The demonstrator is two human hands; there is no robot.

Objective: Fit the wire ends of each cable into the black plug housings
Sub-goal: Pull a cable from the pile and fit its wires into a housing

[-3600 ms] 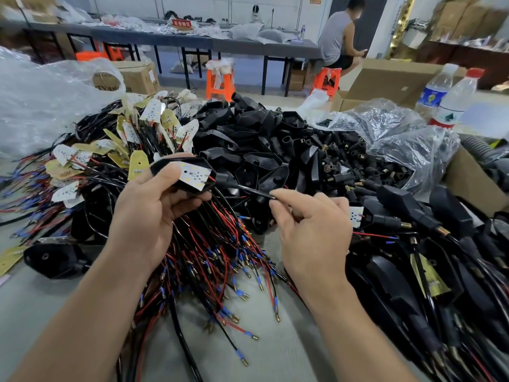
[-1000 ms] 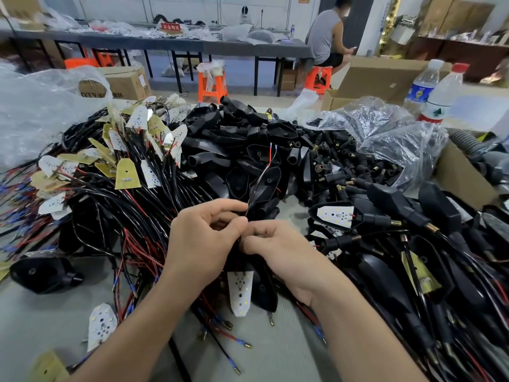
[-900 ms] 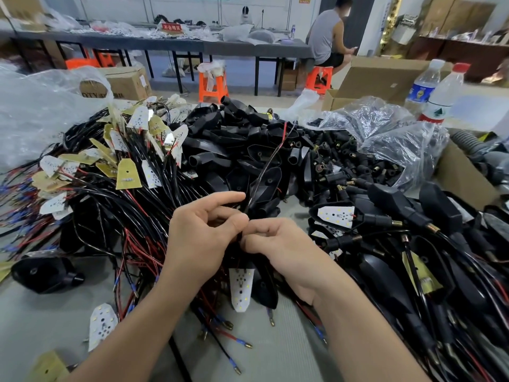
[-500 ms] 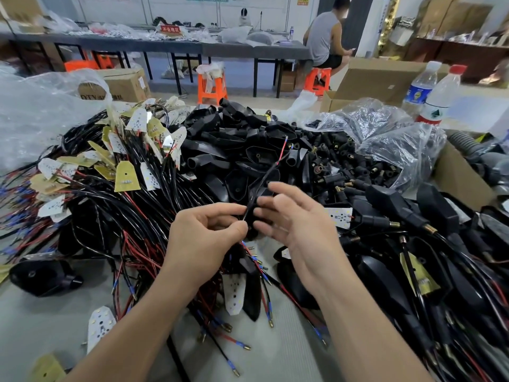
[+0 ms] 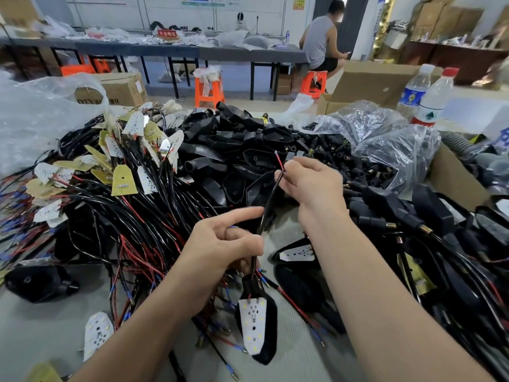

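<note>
Bright, even indoor light; shadows soft. Wide-angle bending at edges. Background slightly soft; glare on plastic bags (image 5: 385,133).

white wall (image 5: 124,12) | long grey tables (image 5: 165,49) | orange stools (image 5: 208,89) | cardboard boxes (image 5: 377,81)

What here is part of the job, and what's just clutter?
In the job:
- left hand and right hand, both gripping the cable
- housing at its lower end
- housing pile
- cable pile

Lying about:
- bottles
- plastic bag
- cardboard box
- stool
</note>
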